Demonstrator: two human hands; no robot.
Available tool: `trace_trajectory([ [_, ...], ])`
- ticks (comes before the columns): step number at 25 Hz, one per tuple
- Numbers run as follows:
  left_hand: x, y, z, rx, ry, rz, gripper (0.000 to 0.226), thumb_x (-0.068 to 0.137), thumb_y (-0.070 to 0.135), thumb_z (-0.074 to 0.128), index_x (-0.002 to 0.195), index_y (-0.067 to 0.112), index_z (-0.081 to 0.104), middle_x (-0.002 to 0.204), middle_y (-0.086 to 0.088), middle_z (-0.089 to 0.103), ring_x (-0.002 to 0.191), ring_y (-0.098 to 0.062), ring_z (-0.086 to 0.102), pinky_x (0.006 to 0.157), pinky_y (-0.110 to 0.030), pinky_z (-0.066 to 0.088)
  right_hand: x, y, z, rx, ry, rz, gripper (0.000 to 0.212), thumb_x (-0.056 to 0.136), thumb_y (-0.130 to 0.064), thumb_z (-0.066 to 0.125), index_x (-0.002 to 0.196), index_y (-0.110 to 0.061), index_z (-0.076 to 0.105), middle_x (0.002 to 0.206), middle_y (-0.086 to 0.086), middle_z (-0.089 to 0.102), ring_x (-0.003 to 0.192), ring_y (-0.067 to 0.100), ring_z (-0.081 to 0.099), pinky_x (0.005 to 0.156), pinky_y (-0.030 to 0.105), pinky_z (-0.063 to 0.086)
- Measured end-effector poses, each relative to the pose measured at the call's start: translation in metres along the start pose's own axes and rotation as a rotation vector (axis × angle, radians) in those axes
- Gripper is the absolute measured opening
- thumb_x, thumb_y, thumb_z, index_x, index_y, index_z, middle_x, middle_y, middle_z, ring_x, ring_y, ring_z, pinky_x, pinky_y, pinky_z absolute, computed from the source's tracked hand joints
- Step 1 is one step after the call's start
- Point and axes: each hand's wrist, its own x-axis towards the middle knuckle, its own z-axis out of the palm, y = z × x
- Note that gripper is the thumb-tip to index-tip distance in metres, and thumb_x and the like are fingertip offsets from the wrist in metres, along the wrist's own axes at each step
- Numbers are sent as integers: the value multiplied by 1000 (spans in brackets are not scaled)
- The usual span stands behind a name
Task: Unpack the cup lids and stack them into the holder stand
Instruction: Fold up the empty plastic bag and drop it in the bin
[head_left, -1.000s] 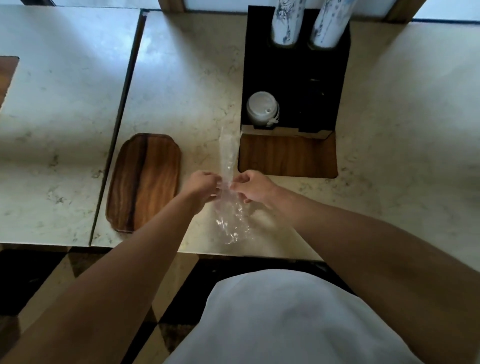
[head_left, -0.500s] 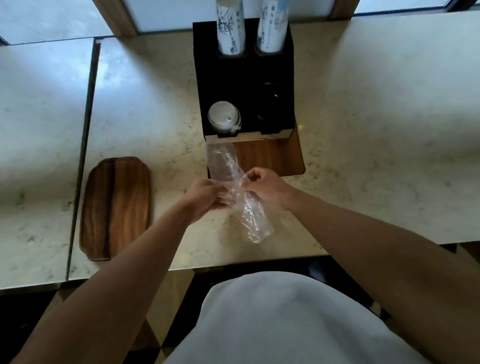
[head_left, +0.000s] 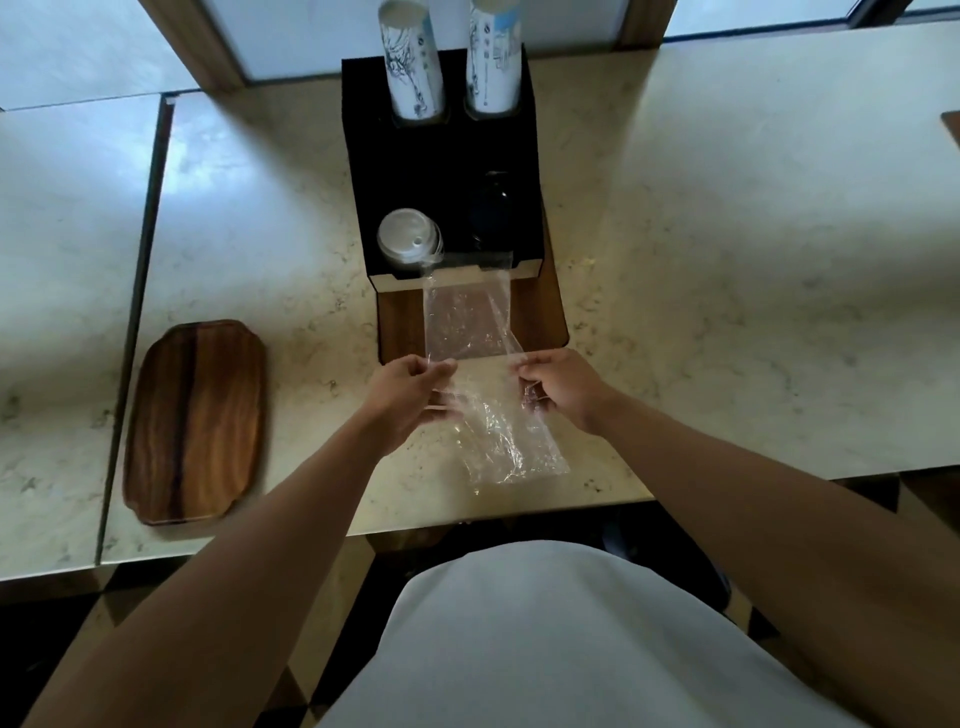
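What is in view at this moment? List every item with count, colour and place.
Plastic bag: one, clear, empty, stretched between both hands in front of the stand.
Holder stand: one, black with wooden base, centre of counter.
Lids: one stack, white, stand's front left slot.
Cup stacks: two, white with blue print, stand's rear slots.
Wooden tray: one, brown, on the counter's left.
Counter: pale marble.
Left hand: pinching the bag's left edge.
Right hand: pinching its right edge.

A white top (head_left: 561, 639) (plain), with both forearms bare.
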Motion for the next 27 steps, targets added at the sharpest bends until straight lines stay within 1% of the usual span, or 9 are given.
trace_trajectory([
  [3, -2, -2, 8, -81, -145, -111, 33, 98, 23, 63, 121, 0, 61, 108, -22, 76, 100, -39, 74, 86, -50, 61, -3, 3, -11, 33, -5, 4, 21, 98, 0, 50, 105, -1, 70, 80, 15, 70, 50, 13, 62, 46, 23, 49],
  [6, 0, -7, 10, 14, -117, -72, 21, 99, 6, 58, 118, -2, 63, 103, -25, 76, 94, -39, 75, 77, -42, 63, -5, 6, -18, 37, 16, -7, 19, 96, 0, 53, 107, -1, 69, 84, 16, 72, 57, 16, 63, 51, 25, 53],
  [8, 2, -9, 9, 71, -65, -49, 19, 98, -2, 56, 115, -2, 65, 99, -24, 77, 90, -38, 76, 69, -38, 62, -5, 9, -23, 28, 15, -36, 18, 94, -3, 57, 106, -9, 70, 79, 11, 74, 61, 18, 62, 58, 31, 55],
  [12, 4, -5, 11, 12, 0, -22, 22, 94, -2, 59, 114, 3, 68, 91, -23, 77, 82, -40, 76, 62, -38, 61, -8, 9, -32, 49, -5, -79, 33, 89, -9, 60, 104, -35, 75, 79, 8, 77, 59, 17, 62, 49, 28, 50],
  [14, 4, -4, 14, -61, -1, -16, 27, 91, -5, 62, 114, 6, 71, 87, -22, 74, 75, -35, 73, 61, -38, 60, -9, 10, -34, 116, -13, -78, 37, 89, -8, 58, 99, -39, 77, 74, 7, 74, 58, 17, 60, 49, 28, 48],
  [18, 3, -1, 22, -229, -57, -42, 32, 92, -6, 60, 115, 10, 75, 95, -19, 74, 74, -25, 69, 58, -32, 56, -9, 10, -34, 344, -15, -33, 37, 89, 5, 52, 104, -20, 76, 70, 12, 61, 53, 18, 54, 48, 31, 44],
  [21, 2, 4, 26, -423, -93, -124, 31, 95, -7, 51, 107, 6, 76, 99, -18, 70, 77, -23, 68, 60, -30, 61, -10, 10, -36, 548, -80, -7, 30, 93, 10, 41, 97, -4, 68, 69, 15, 57, 52, 20, 54, 47, 32, 42],
  [25, 4, 6, 28, -616, -97, -262, 31, 84, -15, 39, 93, -8, 68, 99, -23, 62, 78, -28, 72, 60, -29, 62, -14, 12, -41, 746, -184, 54, 27, 90, 7, 36, 90, -5, 61, 78, 14, 57, 63, 23, 58, 57, 33, 48],
  [27, 6, 6, 31, -601, -67, -286, 44, 69, -20, 33, 101, -10, 62, 110, -27, 57, 75, -30, 74, 63, -30, 63, -15, 14, -46, 732, -226, 71, 35, 83, 13, 40, 101, -4, 65, 85, 12, 61, 75, 21, 63, 70, 34, 53],
])
